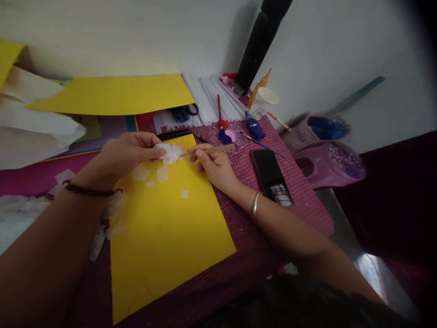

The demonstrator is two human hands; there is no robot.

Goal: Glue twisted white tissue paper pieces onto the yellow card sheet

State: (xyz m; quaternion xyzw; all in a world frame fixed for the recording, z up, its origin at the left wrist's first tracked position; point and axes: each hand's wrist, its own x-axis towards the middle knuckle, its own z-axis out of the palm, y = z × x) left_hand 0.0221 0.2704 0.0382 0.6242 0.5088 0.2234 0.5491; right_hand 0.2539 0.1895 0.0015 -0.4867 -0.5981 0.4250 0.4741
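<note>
My left hand pinches a small bunch of white tissue paper above the top of a yellow sheet. My right hand grips a thin wooden stick whose tip points left into the tissue bunch. Small white tissue squares lie on the yellow sheet just below both hands. A dark bracelet rings my left wrist and a silver bangle my right.
A black phone lies right of my right hand on the red checked cloth. Behind stand a blue glue bottle, a white cup, white sticks, scissors, another yellow sheet. White tissue lies left; a pink container right.
</note>
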